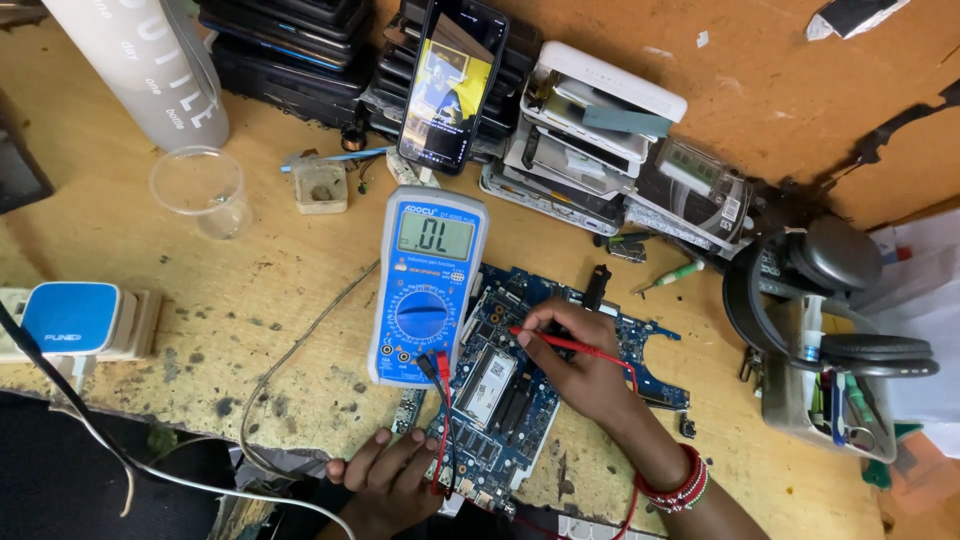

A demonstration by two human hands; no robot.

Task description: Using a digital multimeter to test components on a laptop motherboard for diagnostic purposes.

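A blue circuit board (520, 400) lies on the wooden bench near its front edge. My right hand (580, 365) grips a red test probe (560, 343), its tip touching the board's upper left part. My left hand (385, 480) rests at the bench edge on the board's lower left corner, where the red and black meter leads (440, 400) run down; what it holds is hidden. A blue and grey multimeter (428, 285) lies just left of the board with its screen lit.
A phone (450, 85) leans upright against stacked devices at the back. A clear plastic cup (200, 190) and a white bottle (150, 70) stand far left. A blue-topped charger (70, 318) sits at the left edge. Black headphones (830, 300) and a tool bin (830, 400) stand right.
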